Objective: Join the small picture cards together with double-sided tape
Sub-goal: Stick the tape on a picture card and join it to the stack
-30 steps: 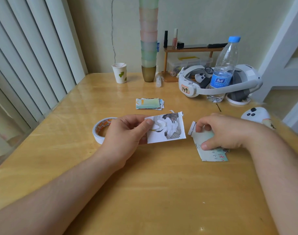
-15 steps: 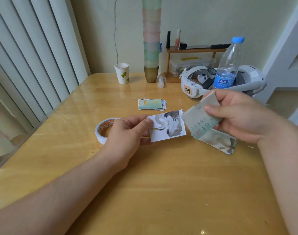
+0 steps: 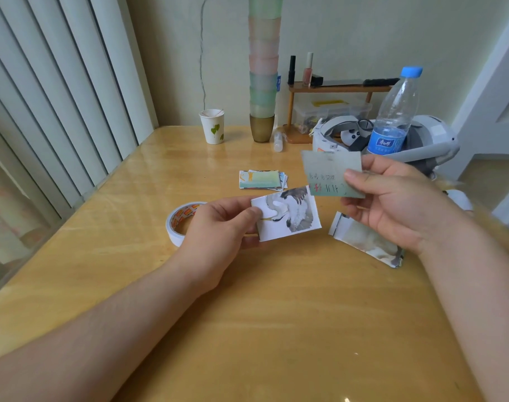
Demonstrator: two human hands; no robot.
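Raised higher since a moment ago, the right hand [image 3: 392, 204] pinches a greenish card [image 3: 331, 174] above the tabletop [image 3: 276, 329]. Its lower edge overlaps the crane card's [image 3: 288, 214] far corner; the left hand [image 3: 218, 227] pinches that card's left edge. Loose cards [image 3: 262, 179] lie beyond, another stack [image 3: 366, 239] beneath the right hand, and the tape roll [image 3: 179, 220] behind the left hand.

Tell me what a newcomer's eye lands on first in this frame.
Centre frame, the left hand pinches a white picture card with a grey crane low over the yellow wooden table, while the right hand holds a grey-green card with red marks raised beside it. A white roll of double-sided tape lies just left of the left hand, and a tall stack of pastel plastic cups rises at the back wall.
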